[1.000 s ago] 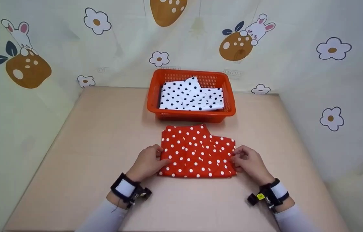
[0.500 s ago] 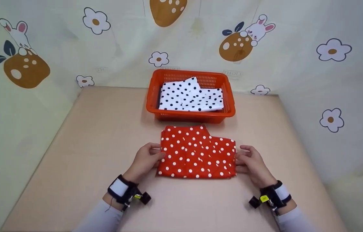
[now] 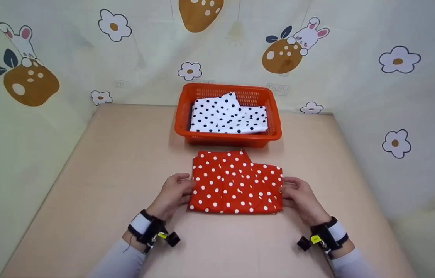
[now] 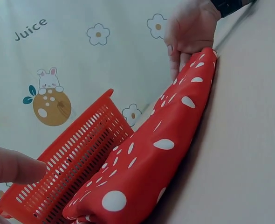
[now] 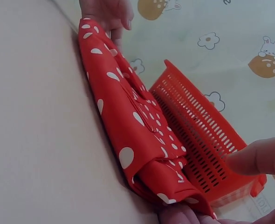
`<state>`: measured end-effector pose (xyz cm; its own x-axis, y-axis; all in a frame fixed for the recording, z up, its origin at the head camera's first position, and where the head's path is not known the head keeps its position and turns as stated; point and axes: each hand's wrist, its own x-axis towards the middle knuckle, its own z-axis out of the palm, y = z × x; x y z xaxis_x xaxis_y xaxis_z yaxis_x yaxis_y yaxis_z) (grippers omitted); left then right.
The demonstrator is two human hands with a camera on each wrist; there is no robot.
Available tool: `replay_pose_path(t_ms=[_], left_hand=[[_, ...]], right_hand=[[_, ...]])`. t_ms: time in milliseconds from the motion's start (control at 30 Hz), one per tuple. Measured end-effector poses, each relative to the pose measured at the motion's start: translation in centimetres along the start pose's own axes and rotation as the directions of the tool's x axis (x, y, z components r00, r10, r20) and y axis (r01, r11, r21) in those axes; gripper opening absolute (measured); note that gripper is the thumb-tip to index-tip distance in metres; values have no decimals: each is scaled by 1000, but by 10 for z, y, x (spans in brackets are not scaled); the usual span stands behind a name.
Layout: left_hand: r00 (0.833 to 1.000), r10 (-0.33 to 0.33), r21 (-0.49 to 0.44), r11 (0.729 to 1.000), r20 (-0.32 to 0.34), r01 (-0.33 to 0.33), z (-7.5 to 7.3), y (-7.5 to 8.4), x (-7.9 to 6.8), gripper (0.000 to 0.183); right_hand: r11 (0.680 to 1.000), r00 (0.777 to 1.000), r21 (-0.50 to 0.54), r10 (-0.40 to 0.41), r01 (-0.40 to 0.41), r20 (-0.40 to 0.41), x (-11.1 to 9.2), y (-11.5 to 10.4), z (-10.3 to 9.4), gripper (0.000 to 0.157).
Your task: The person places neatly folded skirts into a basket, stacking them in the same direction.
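A folded red garment with white dots [image 3: 236,185] lies flat on the table in the head view. My left hand [image 3: 171,195] is at its left edge, the thumb beside the cloth and the other fingers partly hidden. At the right edge is my right hand [image 3: 302,199]. In the right wrist view, fingertips [image 5: 179,214] are tucked under the folded edge, while the thumb [image 5: 258,157] stands off the cloth. The left wrist view likewise has the left thumb [image 4: 18,165] raised clear of the red garment [image 4: 151,149]; the other left fingers are out of sight there.
Behind the red garment stands an orange-red plastic basket [image 3: 229,137] with slotted walls. Folded white cloth with black dots [image 3: 227,116] lies inside it. Curtains printed with flowers and rabbits [image 3: 144,58] enclose the table [image 3: 124,154] at the back and sides.
Both hands have drawn slightly outward; their thumbs, earlier over the red garment, are now at its side edges. The garment has hardly moved, and the basket stays in place.
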<state>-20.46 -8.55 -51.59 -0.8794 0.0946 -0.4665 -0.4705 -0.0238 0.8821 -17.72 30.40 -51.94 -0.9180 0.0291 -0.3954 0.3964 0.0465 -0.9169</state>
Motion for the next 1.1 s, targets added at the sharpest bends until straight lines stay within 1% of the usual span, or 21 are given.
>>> replay_pose_path(t_ms=[100,167,233,300,433,533,667,767,867,1000,1100], left_hand=[[1000,-5,4,1000,3,5,0,1,-1,63],[1000,0,4,1000,7,0,0,1,-2,63],[1000,5,-1,1000,6,-5,0,1,-3,61],[1000,18,-14,1000,9,-18,0,1,-4,60],[999,21,-50,999,27,-20,0,1,-5,59],[998,23,-95,995,57,-17,1,0,-4,58],[993,39,-153,988,107,-22,2,-3,-3,57],[989,56,-184,982,140,-29,4,-5,-3,55],[981,82,-204,978,174,-45,5,-8,-3,53],[969,112,-230,971,219,-60,4,-9,-3,51],[966,88,-235,972,242,-29,4,-10,-4,51]], right_hand=[[999,1000,-35,-6,5,-18,-3,-1,2,56],[1000,1000,-29,-13,12,-14,-5,-2,2,57],[1000,1000,8,-21,21,-3,-6,-2,2,58],[998,1000,67,-24,23,7,-5,-1,3,58],[986,1000,165,-7,3,29,-4,1,3,57],[980,1000,197,3,-9,29,-4,1,4,57],[979,999,201,29,-35,31,-6,-3,2,60],[975,998,214,47,-54,38,-7,-6,-1,59],[971,997,234,31,-46,64,-7,-7,-3,56],[969,992,242,16,-47,129,-7,-6,-4,55],[966,987,250,26,-65,159,-8,-5,-4,57]])
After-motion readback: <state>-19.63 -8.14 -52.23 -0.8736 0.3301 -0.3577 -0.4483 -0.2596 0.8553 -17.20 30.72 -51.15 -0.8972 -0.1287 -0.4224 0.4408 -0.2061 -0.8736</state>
